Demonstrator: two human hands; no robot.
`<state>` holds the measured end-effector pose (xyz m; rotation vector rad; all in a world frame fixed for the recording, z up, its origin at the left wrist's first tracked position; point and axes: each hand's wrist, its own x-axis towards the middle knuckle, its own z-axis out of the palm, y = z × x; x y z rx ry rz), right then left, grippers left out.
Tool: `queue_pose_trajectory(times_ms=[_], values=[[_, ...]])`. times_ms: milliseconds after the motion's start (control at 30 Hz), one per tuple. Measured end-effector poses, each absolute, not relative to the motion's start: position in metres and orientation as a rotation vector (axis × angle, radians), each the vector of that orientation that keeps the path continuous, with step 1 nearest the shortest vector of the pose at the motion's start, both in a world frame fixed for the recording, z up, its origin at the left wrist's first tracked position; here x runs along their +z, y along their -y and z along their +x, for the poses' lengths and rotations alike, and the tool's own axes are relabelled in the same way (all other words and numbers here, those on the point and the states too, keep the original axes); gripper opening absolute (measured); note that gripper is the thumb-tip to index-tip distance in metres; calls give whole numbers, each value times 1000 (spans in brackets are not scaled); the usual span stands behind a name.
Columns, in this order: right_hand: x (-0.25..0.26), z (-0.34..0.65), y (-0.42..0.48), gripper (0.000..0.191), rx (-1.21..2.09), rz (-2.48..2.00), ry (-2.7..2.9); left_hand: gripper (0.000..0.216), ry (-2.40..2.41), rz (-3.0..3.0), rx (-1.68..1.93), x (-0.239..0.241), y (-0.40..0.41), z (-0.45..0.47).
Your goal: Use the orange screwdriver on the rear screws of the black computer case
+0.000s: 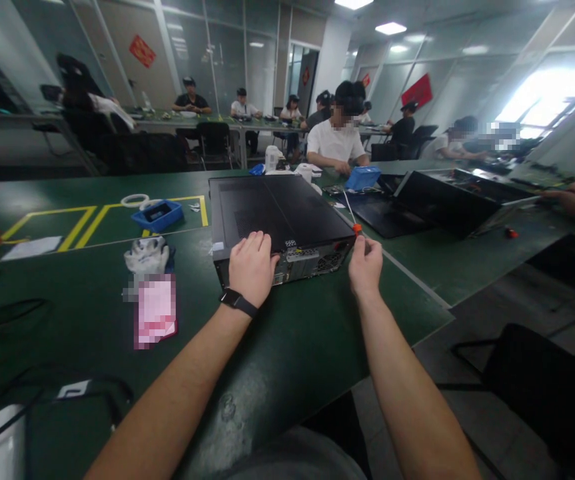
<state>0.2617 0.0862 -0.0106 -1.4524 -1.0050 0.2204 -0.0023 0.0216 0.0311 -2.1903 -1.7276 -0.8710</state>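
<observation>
A black desktop computer case (277, 207) lies flat on the green table (307, 333), its back panel with ports and a fan grille turned toward me. My left hand (253, 267) rests on the near edge of its top, fingers stretched out and thumb at the panel. Beside the case's near right corner, my right hand (366, 263) is closed on a screwdriver (358, 229) with an orange-red handle. Its thin shaft slants up and away to the left, along the right side of the case. My fingers hide part of the handle.
Left of the case lie a blue tray (158, 217), grey-white gloves (148, 255) and a pink packet (156, 308). Another opened black case (447, 200) stands to the right. A person in a white shirt (334, 143) sits across the table. Cables (82, 383) cross the near left.
</observation>
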Motion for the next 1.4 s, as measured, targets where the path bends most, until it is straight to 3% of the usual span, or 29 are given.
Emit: queue_pose_trajectory(times_ms=[400, 1200, 1400], values=[[-16, 218, -24, 54, 182, -1445, 1012, 38, 1745, -2153, -882, 27, 6, -33], [-20, 234, -85, 51, 224, -1379, 975, 35, 1770, -2073, -978, 23, -21, -15], [-12, 215, -63, 45, 137, -1284, 940, 36, 1739, -2072, -990, 19, -24, -16]])
